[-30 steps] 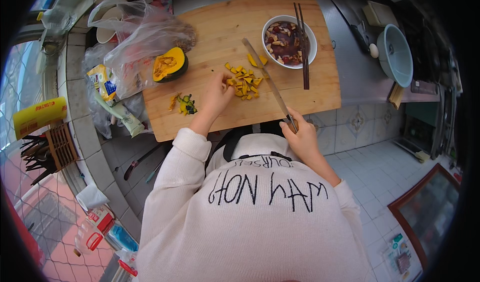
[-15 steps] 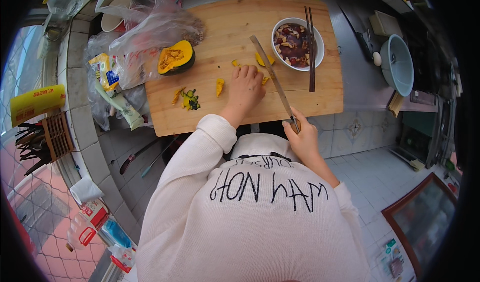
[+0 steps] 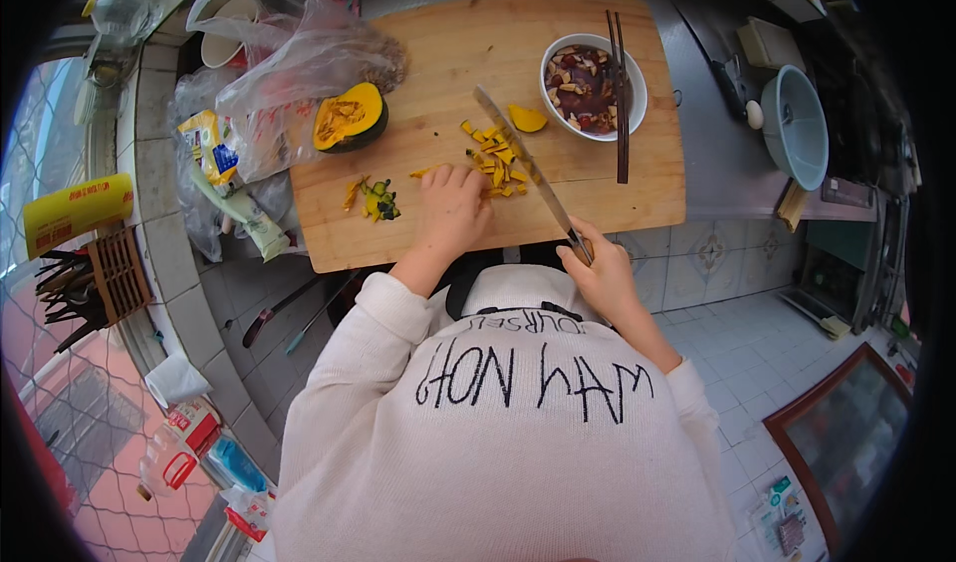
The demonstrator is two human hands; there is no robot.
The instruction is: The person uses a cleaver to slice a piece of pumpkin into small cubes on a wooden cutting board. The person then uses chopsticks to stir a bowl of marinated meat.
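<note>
The right hand [image 3: 600, 266] was wrapped round the handle of a long kitchen knife [image 3: 539, 176], its fingers closed on the grip near the close edge of a wooden cutting board [image 3: 448, 34]. The blade slanted away to the left, crossing the right side of a pile of diced pumpkin [image 3: 494, 154]; whether it pressed on the pieces could not be told. The left hand [image 3: 453, 209] was low over the board, just left of the pile, palm down with its fingers bent and close together; whether they held anything could not be seen. A thin pumpkin strip [image 3: 419, 173] showed just beside the fingertips. Beyond the blade, near the pile, lay a yellow pumpkin wedge [image 3: 527, 118]. To the left, a larger chunk of seeded pumpkin [image 3: 349, 117] with dark green rind rested beside a clear plastic bag [image 3: 269, 79], and green and yellow trimmings [image 3: 379, 202] sat nearer the person. At the board's right, a white bowl [image 3: 637, 94] held dark red liquid with pale pieces, and dark chopsticks [image 3: 622, 134] lay across it. On the grey tabletop [image 3: 712, 169] farther right, an egg [image 3: 754, 115] was just beside a pale blue basin [image 3: 800, 144].
</note>
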